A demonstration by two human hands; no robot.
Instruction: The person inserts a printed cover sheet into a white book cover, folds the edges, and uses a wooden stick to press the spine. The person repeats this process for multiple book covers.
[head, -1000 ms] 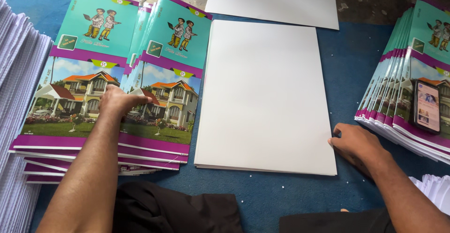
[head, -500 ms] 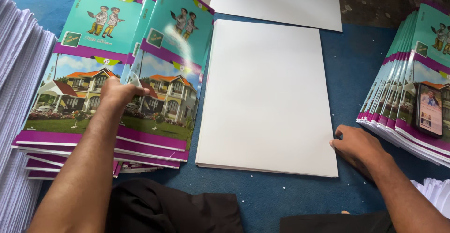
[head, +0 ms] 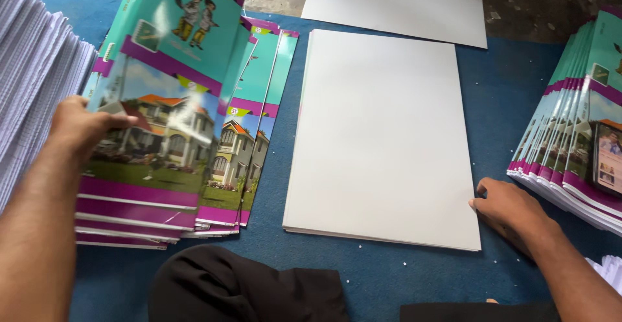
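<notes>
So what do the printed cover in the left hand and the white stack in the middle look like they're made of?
The teal-and-purple printed cover lifted by the left hand looks like thin glossy coated card: it bends as it rises and shows sheen. The white rectangular stack by the right hand looks like matte plain paper or card, with layered sheet edges along its near side.

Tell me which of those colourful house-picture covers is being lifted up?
The top cover of the left pile, pinched at its left edge by the left hand. It tilts upward, while the covers beneath and the right-hand pile lie flat.
</notes>
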